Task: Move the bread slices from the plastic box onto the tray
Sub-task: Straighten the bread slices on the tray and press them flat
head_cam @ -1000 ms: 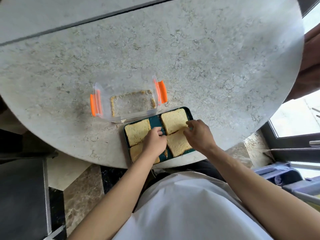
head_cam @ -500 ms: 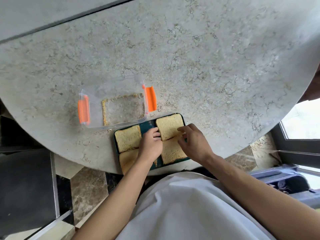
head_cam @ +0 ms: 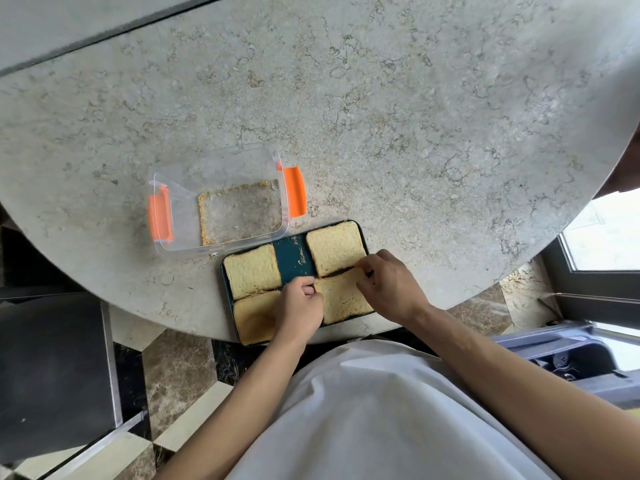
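1. Head view, lower centre of the frame: four square slices of toasted, golden-brown bread lie flat on a dark teal rectangular tray (head_cam: pixel 294 258) at the near edge of a round, grey-veined stone table (head_cam: pixel 381 116).
2. The near-right bread slice (head_cam: pixel 341 301) is held at both ends: the left hand (head_cam: pixel 299 303) curls in, thumb and fingers pinching its left edge, while the right hand (head_cam: pixel 389 284) pinches its far-right corner where it meets the far-right slice (head_cam: pixel 334 251).
3. On the left of the tray, the far-left slice (head_cam: pixel 251 275) sits edge to edge with the near-left slice (head_cam: pixel 254 318), which the left wrist partly hides.
4. Just above and left of the tray, touching its far rim, stands the clear plastic box with orange clip handles (head_cam: pixel 294 192); only a line of crumbs shows inside.
5. The bread looks light, dry and fairly stiff, yet brittle at the crust, so it likely crumbles if squeezed.
6. A gentle pinch at opposite edges, or fingers slid under the flat face, seems the safest hold.
7. With the box bare of slices, the job appears nearly complete, only this slice's seating remaining.
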A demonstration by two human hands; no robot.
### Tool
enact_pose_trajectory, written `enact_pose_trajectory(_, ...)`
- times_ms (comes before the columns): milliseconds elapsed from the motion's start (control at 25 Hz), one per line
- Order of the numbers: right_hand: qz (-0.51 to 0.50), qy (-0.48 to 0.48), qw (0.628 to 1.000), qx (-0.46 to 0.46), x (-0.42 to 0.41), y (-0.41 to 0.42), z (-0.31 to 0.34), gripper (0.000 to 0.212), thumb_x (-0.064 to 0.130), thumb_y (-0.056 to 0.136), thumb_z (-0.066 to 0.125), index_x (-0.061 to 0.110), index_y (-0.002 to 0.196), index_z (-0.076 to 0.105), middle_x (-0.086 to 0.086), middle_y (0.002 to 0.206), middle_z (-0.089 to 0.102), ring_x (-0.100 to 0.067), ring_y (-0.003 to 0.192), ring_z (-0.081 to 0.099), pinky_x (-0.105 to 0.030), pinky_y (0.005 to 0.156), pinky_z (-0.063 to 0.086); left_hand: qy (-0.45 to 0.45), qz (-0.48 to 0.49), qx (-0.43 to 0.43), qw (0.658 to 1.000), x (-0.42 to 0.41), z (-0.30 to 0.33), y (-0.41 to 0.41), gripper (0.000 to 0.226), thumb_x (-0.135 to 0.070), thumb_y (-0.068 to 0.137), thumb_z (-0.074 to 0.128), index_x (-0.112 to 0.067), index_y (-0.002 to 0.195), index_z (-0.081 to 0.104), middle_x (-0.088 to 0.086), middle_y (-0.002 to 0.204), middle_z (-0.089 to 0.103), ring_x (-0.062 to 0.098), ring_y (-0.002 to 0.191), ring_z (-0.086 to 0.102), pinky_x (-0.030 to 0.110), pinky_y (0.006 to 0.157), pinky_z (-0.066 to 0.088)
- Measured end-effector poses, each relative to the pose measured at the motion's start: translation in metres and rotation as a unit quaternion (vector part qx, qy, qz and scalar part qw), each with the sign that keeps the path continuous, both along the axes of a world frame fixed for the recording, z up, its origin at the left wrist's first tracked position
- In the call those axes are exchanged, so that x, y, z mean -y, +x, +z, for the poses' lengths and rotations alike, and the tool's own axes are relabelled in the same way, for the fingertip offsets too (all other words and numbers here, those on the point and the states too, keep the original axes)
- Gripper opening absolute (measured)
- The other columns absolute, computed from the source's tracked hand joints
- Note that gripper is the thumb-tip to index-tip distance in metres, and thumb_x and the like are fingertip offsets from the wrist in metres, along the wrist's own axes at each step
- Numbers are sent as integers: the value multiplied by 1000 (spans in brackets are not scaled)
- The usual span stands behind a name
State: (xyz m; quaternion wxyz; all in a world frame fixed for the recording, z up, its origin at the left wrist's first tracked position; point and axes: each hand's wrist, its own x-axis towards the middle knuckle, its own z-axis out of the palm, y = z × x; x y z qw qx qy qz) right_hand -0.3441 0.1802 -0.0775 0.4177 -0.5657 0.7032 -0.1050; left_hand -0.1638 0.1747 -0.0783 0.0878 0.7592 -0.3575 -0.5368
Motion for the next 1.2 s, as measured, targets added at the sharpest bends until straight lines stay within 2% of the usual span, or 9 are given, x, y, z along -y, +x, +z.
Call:
enact_pose_trajectory(280, -11, 7, 1000, -26, -6, -3, 1, 37, 27, 94, 51, 13, 128, 60, -9, 116, 57, -30, 92, 66, -42, 84, 53, 7, 37, -37, 999, 3, 1, -6, 39, -3, 89, 54, -12, 127, 60, -1, 101, 65, 23, 95, 69, 49, 93, 57)
enact_pose_trajectory(480, 26, 14, 999, -30, -7, -1, 2, 37, 23, 91, 52, 9, 124, 60, -8, 113, 54, -27, 88, 62, -39, 81, 52, 31, 73, -74, 994, -1, 0, -3, 41, 2, 91, 52, -7, 131, 58, 3, 103, 65, 22, 96, 68, 43, 90, 60)
enact_pose_trajectory(720, 28, 0, 999, -34, -6, 2, 6, 42, 20, 90, 52, 9, 130, 58, -9, 117, 55, -27, 99, 62, -37, 87, 51, 10, 18, -60, 998, 2, 4, 6, 36, -12, 92, 56, -16, 128, 59, 1, 108, 68, 21, 100, 68, 46, 95, 56)
enact_pose_trajectory(760, 39, -13, 998, -39, -5, 5, 8, 42, 19, 90, 53, 8, 131, 58, -10, 118, 56, -28, 103, 60, -38, 89, 50, -8, -2, -48, 999, 2, 5, 10, 36, -15, 92, 55, -19, 127, 59, -3, 107, 69, 19, 98, 68, 44, 93, 56)
enact_pose_trajectory(840, 66, -37, 996, -55, -1, 11, 10, 43, 19, 90, 55, 8, 132, 57, -13, 121, 55, -31, 111, 55, -42, 94, 48, -55, -42, -21, 997, 1, 7, 18, 36, -17, 91, 54, -22, 126, 59, -10, 103, 69, 9, 91, 66, 29, 81, 55)
enact_pose_trajectory(920, 101, -55, 990, -77, 3, 23, 13, 46, 20, 90, 56, 9, 135, 55, -14, 128, 52, -33, 117, 50, -43, 99, 45, -111, -83, 20, 990, -2, 10, 29, 35, -15, 92, 54, -21, 126, 60, -7, 108, 70, 0, 87, 62, 16, 70, 46)
enact_pose_trajectory(1000, 134, -75, 983, -97, 9, 34, 15, 50, 24, 92, 55, 10, 140, 50, -16, 138, 47, -35, 126, 44, -44, 105, 41, -191, -137, 87, 968, -5, 12, 43, 37, -13, 92, 55, -17, 128, 60, 1, 120, 66, 9, 99, 61, 21, 80, 47)
enact_pose_trajectory(1080, 165, -95, 975, -116, 15, 45, 13, 55, 31, 95, 53, 11, 145, 43, -19, 150, 39, -37, 138, 34, -47, 114, 32, -267, -199, 155, 930, -4, 12, 57, 42, -10, 90, 56, -10, 132, 58, 8, 131, 59, 23, 120, 54, 36, 98, 47)
enact_pose_trajectory(1200, 204, -97, 963, -147, 22, 59, 4, 63, 44, 98, 41, 15, 153, 29, -19, 163, 21, -37, 151, 11, -52, 122, 13, -299, -288, 214, 884, 4, 10, 79, 52, -11, 89, 60, -2, 139, 51, 19, 147, 47, 35, 140, 38, 47, 118, 30)
